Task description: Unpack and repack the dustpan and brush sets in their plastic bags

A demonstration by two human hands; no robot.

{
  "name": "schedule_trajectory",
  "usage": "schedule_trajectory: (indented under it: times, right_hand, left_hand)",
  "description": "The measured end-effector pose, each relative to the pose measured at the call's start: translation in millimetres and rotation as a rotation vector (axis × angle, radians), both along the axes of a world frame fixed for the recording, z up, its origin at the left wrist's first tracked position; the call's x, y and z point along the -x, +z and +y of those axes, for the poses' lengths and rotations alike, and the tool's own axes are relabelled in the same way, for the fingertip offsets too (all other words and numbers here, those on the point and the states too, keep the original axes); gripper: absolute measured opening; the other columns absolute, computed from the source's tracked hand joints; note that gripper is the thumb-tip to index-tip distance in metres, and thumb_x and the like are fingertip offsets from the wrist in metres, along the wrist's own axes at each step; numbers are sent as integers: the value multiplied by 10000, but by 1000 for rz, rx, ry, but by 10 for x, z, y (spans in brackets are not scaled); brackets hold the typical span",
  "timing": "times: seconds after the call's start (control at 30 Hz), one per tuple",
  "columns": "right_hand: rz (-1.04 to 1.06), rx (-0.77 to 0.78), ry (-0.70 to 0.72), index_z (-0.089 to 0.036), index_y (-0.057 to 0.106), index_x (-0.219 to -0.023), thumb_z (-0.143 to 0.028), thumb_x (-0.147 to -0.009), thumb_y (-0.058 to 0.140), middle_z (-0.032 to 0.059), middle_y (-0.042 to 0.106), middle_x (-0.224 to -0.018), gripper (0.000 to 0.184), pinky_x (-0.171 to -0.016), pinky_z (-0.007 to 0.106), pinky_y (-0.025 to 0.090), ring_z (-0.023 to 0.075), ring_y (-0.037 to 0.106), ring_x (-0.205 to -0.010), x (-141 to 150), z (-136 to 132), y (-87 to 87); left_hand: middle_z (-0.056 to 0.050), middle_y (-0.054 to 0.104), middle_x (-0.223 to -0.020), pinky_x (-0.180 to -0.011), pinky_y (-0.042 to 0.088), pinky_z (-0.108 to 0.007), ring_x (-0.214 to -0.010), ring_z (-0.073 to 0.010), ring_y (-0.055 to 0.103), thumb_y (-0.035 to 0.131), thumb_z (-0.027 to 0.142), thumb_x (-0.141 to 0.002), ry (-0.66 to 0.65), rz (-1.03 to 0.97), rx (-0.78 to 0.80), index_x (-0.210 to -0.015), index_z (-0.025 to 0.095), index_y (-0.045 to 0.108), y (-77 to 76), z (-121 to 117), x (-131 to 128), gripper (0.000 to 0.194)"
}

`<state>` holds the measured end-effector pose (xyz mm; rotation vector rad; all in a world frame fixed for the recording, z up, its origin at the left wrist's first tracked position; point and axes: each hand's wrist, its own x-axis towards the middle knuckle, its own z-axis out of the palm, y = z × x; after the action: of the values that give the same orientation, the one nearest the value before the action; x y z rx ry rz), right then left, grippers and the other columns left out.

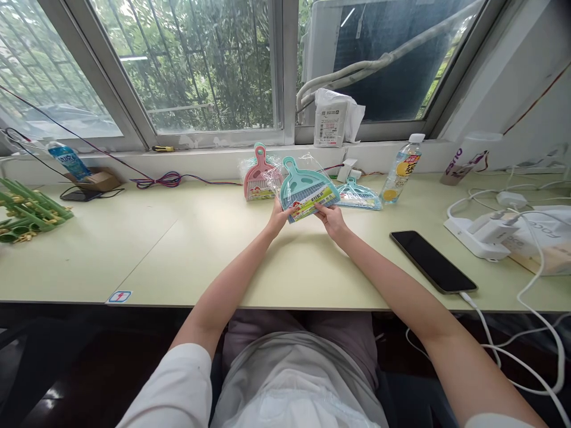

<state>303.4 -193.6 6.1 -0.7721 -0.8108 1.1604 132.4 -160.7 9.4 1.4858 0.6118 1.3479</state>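
Note:
Between my two hands is a teal mini dustpan and brush set (307, 185) in clear plastic wrap, tilted, with a yellow-green label along its lower edge. My left hand (279, 217) grips its lower left corner. On the lower right edge, my right hand (331, 219) is closed with the thumb over the front. Just behind and to the left stands a pink wrapped dustpan set (261, 175), upright near the wall. Another teal-blue wrapped dustpan set (359, 195) sits behind my right hand, partly covered by the one I hold.
A drink bottle (400, 169) stands right of the sets. Nearer lies a black phone (432, 260) on a charging cable, beside a white power strip (477, 235). Coiled wires (160, 179) run along the wall. Green stalks (31, 208) lie at far left. A white packet (332, 122) stands on the sill.

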Motion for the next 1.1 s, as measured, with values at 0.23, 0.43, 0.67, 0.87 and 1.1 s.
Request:
schedule_trajectory:
  times: [0.23, 0.43, 0.67, 0.87, 1.1]
  right_hand:
    - [39, 61, 20, -223, 627, -904, -241, -755, 705, -6, 741, -893, 169, -876, 360, 602, 183, 710, -888, -3, -4, 38]
    - [153, 117, -125, -229, 589, -898, -251, -810, 643, -21, 726, -866, 106, -806, 299, 616, 139, 705, -809, -1, 12, 45]
    - [120, 153, -172, -235, 573, -893, -198, -747, 697, -24, 724, -887, 196, -779, 278, 614, 139, 701, -831, -61, 52, 8]
    - [95, 111, -197, -238, 584, -867, -219, -719, 736, -15, 723, -918, 212, -807, 294, 605, 152, 697, -889, -105, 85, -28]
    - [132, 127, -218, -225, 592, -871, -208, -703, 756, -9, 728, -902, 235, -788, 294, 611, 159, 697, -884, -84, 86, -42]
  left_hand:
    - [-58, 500, -1378, -1096, 348, -527, -1309, -297, 433, 661, 236, -730, -30, -44, 84, -1425, 291, 313, 7, -14, 11, 779]
    - [-52, 475, -1390, -1110, 328, -485, -1308, -277, 434, 652, 320, -798, 4, -19, 12, -1417, 304, 298, -23, -24, -47, 713]
    - [-83, 524, -1324, -1096, 335, -431, -1276, -270, 468, 656, 488, -809, 71, 59, -77, -1430, 281, 276, -60, -62, -112, 756]
    - [-125, 521, -1319, -1045, 392, -440, -1218, -283, 515, 741, 539, -706, 79, 122, -105, -1462, 252, 214, -103, -53, -130, 965]
    - [-111, 528, -1303, -1052, 384, -446, -1223, -286, 508, 816, 477, -636, 119, 139, -126, -1453, 268, 229, -110, -37, -132, 1027]
